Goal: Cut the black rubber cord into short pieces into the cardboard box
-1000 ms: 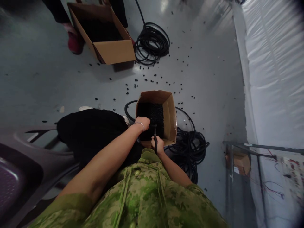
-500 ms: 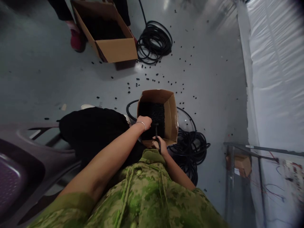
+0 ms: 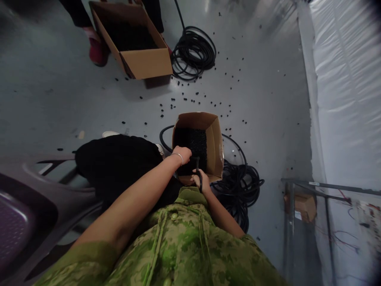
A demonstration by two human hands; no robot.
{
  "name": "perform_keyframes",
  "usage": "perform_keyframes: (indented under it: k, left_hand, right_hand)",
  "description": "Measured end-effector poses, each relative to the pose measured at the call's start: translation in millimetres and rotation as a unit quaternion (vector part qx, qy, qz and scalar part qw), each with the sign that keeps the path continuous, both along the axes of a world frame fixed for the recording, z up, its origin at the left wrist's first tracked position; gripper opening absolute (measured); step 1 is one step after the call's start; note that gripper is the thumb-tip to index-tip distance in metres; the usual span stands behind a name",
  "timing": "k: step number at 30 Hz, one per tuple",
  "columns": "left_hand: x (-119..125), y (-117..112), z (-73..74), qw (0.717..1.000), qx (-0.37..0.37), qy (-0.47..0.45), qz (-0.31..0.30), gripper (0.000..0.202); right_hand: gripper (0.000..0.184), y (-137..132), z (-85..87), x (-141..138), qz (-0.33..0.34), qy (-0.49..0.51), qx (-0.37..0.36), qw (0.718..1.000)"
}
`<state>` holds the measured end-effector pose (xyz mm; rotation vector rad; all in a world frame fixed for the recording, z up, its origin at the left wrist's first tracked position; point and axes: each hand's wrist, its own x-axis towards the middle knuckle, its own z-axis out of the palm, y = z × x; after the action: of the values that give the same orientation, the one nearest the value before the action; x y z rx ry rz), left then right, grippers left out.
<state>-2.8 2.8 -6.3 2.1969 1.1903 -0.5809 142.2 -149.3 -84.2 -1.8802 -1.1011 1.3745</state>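
Observation:
My left hand (image 3: pixel 183 153), a bracelet on its wrist, is closed over the near edge of an open cardboard box (image 3: pixel 214 145) full of small black pieces. What its fingers grip is too small to name. My right hand (image 3: pixel 199 182) is closed round a black scissor-like tool (image 3: pixel 198 174) whose tip points up toward the left hand. Both hands hover just above the box's near rim, a few centimetres apart.
A black hose coil (image 3: pixel 241 186) lies right of the box. Another person's legs and a red shoe (image 3: pixel 95 51) stand by a second cardboard box (image 3: pixel 145 61) and another hose coil (image 3: pixel 194 53). Black bits litter the grey floor. A metal rack (image 3: pixel 300 222) and white plastic sheeting (image 3: pixel 345 91) are at right.
The view shifted slightly down and left a second ago. My hands have stayed at the box's near rim, the right hand drawing a little closer to my body.

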Motion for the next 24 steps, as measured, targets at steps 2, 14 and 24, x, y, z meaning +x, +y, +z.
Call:
perform_keyframes:
  k: [2,14,24]
  left_hand:
    - [0.3,-0.1,-1.5,1.000,0.003,0.000,-0.012,0.022]
    - [0.6,1.4,-3.8,0.999,-0.002,-0.008,-0.038,0.022]
    - [0.6,1.4,-8.3,0.999,-0.008,0.004,-0.031,0.022]
  right_hand:
    - [0.027,0.7,-0.4,-0.5,-0.005,0.000,-0.005,1.000]
    - [0.028,-1.9,1.5,-2.6,-0.026,0.011,0.003,1.000]
    - [0.026,-4.5,9.2,-4.4,-0.032,-0.007,0.017,0.999]
